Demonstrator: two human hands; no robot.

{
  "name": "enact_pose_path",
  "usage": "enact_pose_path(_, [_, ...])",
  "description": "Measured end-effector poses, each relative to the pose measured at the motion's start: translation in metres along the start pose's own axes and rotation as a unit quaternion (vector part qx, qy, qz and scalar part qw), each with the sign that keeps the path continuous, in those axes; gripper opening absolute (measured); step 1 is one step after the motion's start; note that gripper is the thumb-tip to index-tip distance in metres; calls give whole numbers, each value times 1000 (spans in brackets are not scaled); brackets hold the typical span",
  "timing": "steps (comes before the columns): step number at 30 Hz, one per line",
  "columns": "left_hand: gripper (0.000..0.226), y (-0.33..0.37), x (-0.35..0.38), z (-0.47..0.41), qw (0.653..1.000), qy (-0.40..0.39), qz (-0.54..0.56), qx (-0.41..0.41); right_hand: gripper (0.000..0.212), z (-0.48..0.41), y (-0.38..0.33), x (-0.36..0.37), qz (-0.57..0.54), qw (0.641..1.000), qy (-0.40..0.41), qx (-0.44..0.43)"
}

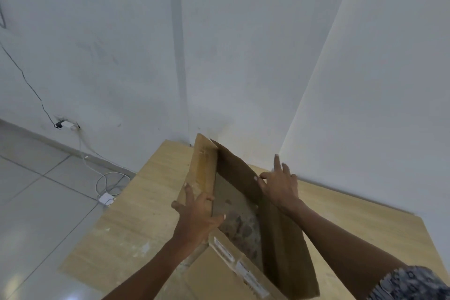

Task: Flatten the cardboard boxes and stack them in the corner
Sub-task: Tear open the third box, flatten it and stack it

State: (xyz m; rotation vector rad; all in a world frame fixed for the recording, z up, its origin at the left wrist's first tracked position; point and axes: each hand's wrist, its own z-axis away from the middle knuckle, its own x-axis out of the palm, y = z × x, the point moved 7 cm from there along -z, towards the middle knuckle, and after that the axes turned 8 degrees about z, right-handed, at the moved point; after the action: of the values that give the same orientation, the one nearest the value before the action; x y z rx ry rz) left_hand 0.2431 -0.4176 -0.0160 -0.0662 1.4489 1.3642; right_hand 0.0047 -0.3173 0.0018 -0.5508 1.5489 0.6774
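Cardboard box (243,217): 1 unit, brown, open, its lower end cut off by the frame edge; print on its 2 white labels (246,273) illegible. Stained inner panel visible. Stands on a pale wooden board (136,214) in the wall corner. Left hand (197,214): fingers spread, gripping the left flap. Right hand (280,185): thumb pinching the right flap's edge, forefinger extended.

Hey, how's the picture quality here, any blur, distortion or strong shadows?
Head view: soft, even light, no glare; wide-angle bending curves the white wall edges; the open brown cardboard box is dim inside; left hand and right hand look slightly soft.
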Motion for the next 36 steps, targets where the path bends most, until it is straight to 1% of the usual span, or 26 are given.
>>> enact_pose_path(4, [45, 17, 17, 10, 997, -18, 20, 70, 46, 5, -36, -8, -7, 1000, -4, -22])
enact_pose_path(6, [35, 26, 23, 15, 994, -30, 4, 104, 45, 8, -50, -13, -26, 999, -7, -23])
enact_pose_path(8, [29, 28, 26, 15, 993, -25, 6, 119, 43, 10, -61, -17, -55, 998, -27, -14])
enact_pose_path(11, [37, 26, 27, 7, 989, 1, 25, 146, 42, 16, -71, -22, -100, 994, -38, -1])
enact_pose_path(13, [47, 24, 22, -1, 983, 24, 74, 166, 42, 22, -79, -26, -118, 993, -26, -6])
enact_pose_path(15, [48, 24, 14, -9, 971, 50, 163, 169, 41, 27, -89, -24, -133, 991, -17, -17])
enact_pose_path(16, [44, 24, 9, -12, 962, 56, 215, 159, 39, 29, -95, -22, -153, 988, -18, -25])
enact_pose_path(18, [42, 26, 5, -20, 949, 51, 294, 105, 36, 32, -105, -16, -203, 978, -27, -29])
enact_pose_path(20, [44, 25, 6, -28, 936, 33, 347, 45, 36, 35, -108, -7, -289, 956, -37, -1])
enact_pose_path(21, [43, 26, 7, -31, 934, 18, 356, 30, 36, 36, -108, -2, -334, 941, -39, 18])
enact_pose_path(23, [41, 27, 10, -33, 926, -18, 376, 13, 38, 41, -108, 5, -390, 919, -46, 43])
enact_pose_path(24, [40, 28, 12, -32, 916, -32, 400, 2, 39, 43, -109, 10, -420, 905, -58, 47])
enact_pose_path(26, [36, 29, 16, -30, 900, -48, 433, -13, 38, 49, -113, 16, -491, 867, -73, 42])
enact_pose_path(27, [34, 29, 18, -30, 899, -51, 434, -19, 38, 51, -116, 18, -512, 855, -78, 34])
enact_pose_path(28, [33, 29, 20, -31, 899, -53, 434, -27, 43, 53, -117, 16, -521, 850, -76, 27])
enact_pose_path(29, [31, 28, 21, -32, 898, -53, 435, -35, 48, 55, -120, 13, -516, 853, -77, 20])
enact_pose_path(30, [30, 29, 22, -33, 897, -55, 436, -44, 49, 57, -122, 12, -525, 847, -85, 14])
enact_pose_path(31, [30, 30, 23, -35, 898, -57, 433, -53, 45, 60, -126, 11, -536, 838, -96, 9])
enact_pose_path(33, [37, 31, 24, -38, 896, -64, 432, -78, 38, 68, -137, 8, -577, 805, -136, -10])
enact_pose_path(34, [42, 32, 24, -39, 896, -68, 430, -89, 39, 71, -139, 9, -597, 787, -155, -9])
enact_pose_path(35, [46, 33, 25, -41, 899, -72, 422, -90, 40, 72, -138, 13, -609, 776, -163, -4])
enact_pose_path(36, [47, 35, 25, -43, 904, -77, 412, -85, 42, 72, -136, 13, -631, 758, -167, 8])
